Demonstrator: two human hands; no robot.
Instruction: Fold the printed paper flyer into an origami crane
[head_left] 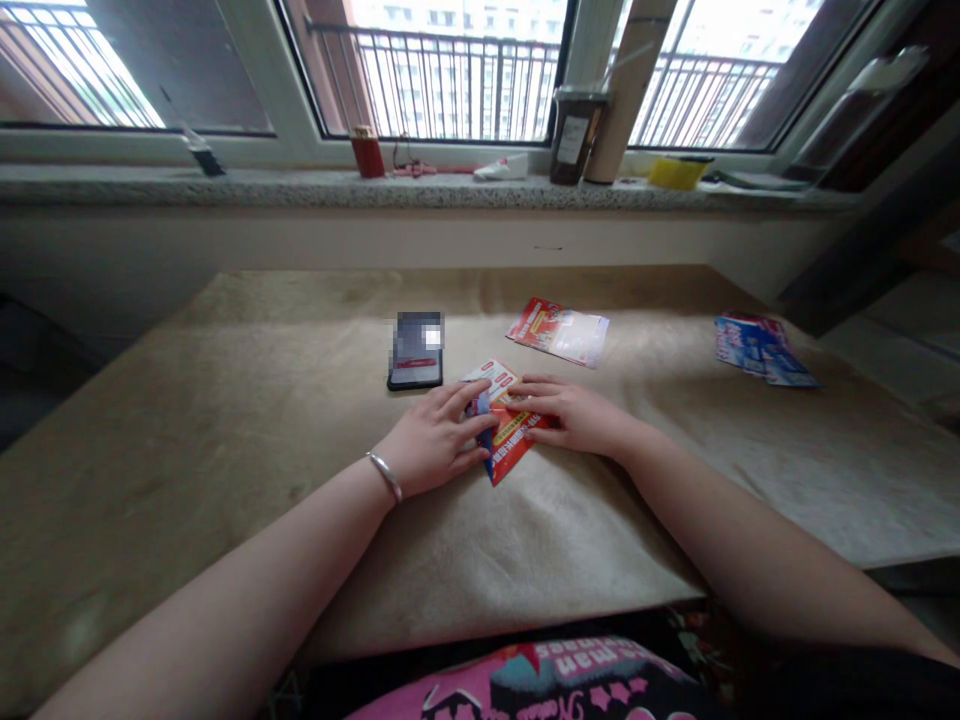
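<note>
Red leaflet (511, 448), centre of cloth-covered table (225, 420) beside phone (416, 360): left hand (435, 440) pinches its raised edge, right hand (574, 415) lies flat pressing it down, fold seemingly begun, not yet creased; red-and-white leaflet (559, 332) and blue leaflets (757, 348) lie apart, untouched.

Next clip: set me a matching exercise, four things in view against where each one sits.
Things: 1 phone; 2 blue leaflet; 3 red cup; 4 red folded leaflet.
Places: A on the windowsill; B touched by the left hand and right hand; C far right on the table; D flat on the table, just beyond the left hand.
Pairs: 1-D, 2-C, 3-A, 4-B.
</note>
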